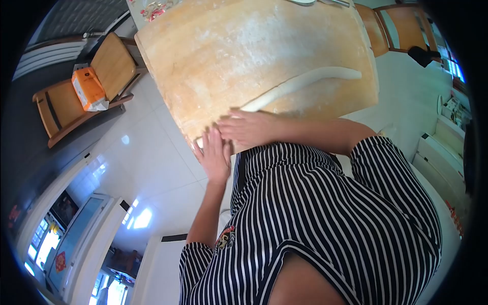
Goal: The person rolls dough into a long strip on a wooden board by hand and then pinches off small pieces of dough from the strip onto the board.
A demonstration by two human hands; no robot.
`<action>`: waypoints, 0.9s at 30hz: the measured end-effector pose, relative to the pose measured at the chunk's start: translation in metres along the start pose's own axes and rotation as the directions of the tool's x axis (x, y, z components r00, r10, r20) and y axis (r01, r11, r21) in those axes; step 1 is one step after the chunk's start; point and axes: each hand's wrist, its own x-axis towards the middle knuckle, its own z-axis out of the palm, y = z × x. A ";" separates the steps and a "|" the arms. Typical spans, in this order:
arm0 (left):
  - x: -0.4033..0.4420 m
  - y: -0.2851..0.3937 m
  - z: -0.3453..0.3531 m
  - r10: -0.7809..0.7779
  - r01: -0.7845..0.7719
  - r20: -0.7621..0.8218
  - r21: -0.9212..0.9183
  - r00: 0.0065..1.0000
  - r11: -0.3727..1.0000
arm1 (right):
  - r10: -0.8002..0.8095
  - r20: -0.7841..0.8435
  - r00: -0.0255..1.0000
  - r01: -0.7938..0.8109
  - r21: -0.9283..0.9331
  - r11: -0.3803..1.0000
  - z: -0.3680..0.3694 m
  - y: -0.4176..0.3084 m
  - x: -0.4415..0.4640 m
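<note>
A long rope of white dough [305, 79] lies across the floured wooden board [213, 56], curving from the right side toward the near left corner. My right hand [249, 127] rests flat over its left part, with the fingers stretched out to the left. Beside it, my left hand [214, 155] lies with its fingers extended on the dough close to the board's near left corner; the fingertips of both hands nearly meet. A short end of the dough shows left of my left fingers. The stretch under my hands is hidden.
Metal utensils [335, 2] lie partly in view at the board's far edge. Red-and-white wrapping [155, 9] sits beyond the far left corner. An orange tissue pack [89, 89] is on a wooden chair [113, 63] at the left. Another chair [406, 28] stands at the far right.
</note>
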 end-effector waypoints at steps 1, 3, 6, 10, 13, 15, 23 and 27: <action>0.019 -0.002 -0.004 -0.028 0.027 -0.081 -0.019 0.996 0.999 | 0.077 0.103 0.992 -0.061 -0.154 0.986 -0.010 0.008 0.021; 0.084 -0.014 -0.011 -0.003 0.006 -0.296 0.009 0.955 1.000 | 0.293 0.162 0.942 -0.231 -0.317 0.920 -0.014 0.032 0.063; 0.175 -0.025 -0.032 -0.380 0.367 -0.225 -0.100 0.897 0.925 | 0.525 -0.052 0.850 -0.520 -0.244 0.818 0.008 0.083 0.106; 0.189 -0.026 -0.027 -0.264 0.250 -0.277 -0.086 0.924 0.964 | 0.582 -0.093 0.808 -0.580 -0.301 0.757 0.006 0.084 0.111; 0.113 0.001 -0.021 -0.149 0.136 -0.157 -0.089 0.976 0.987 | 0.445 0.302 0.843 -0.368 -0.278 0.887 -0.021 0.041 0.071; 0.044 0.013 -0.005 -0.016 0.014 -0.112 -0.023 0.994 1.000 | 0.219 0.252 0.943 -0.142 -0.291 0.946 -0.023 0.013 0.024; 0.105 -0.013 -0.018 -0.081 0.085 -0.166 0.015 0.983 0.996 | 0.461 0.434 0.774 -0.443 -0.149 0.884 -0.035 0.055 0.083; 0.198 -0.029 -0.032 -0.349 0.343 -0.205 -0.061 0.915 0.937 | 0.567 -0.117 0.815 -0.576 -0.263 0.774 0.002 0.096 0.108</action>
